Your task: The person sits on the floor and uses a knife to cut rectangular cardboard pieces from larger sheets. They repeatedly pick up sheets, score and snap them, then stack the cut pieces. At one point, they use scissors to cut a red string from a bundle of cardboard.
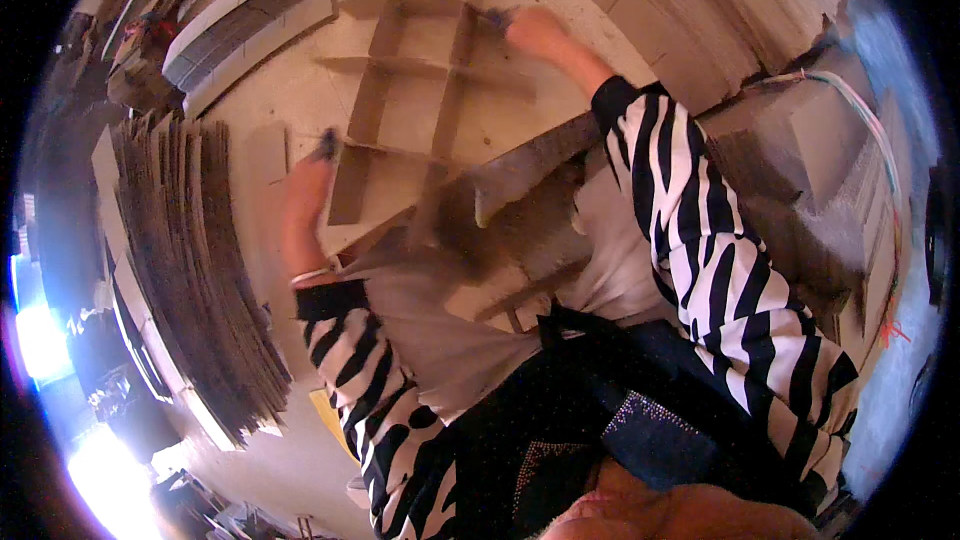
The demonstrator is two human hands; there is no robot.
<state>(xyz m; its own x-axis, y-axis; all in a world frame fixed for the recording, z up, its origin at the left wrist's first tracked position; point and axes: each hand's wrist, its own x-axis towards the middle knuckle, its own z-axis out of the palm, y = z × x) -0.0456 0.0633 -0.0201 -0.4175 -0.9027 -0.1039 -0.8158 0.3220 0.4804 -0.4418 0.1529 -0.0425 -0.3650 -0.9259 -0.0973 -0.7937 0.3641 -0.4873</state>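
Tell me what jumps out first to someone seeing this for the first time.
The cardboard divider grid at top centre stands out, with the left hand at its near corner and the right hand at its far side. Black-and-white striped sleeves frame it, and a tall stack of flat cardboard sheets fills the left.

sleeves: black-and-white zebra stripes, both arms, lower centre and right of frame | left wrist: thin pale band | torso: dark garment with small studs

matt brown cardboard divider grid (420, 90); rough-edged corrugated cardboard stack (200, 260); smooth striped cloth sleeves (710, 270)
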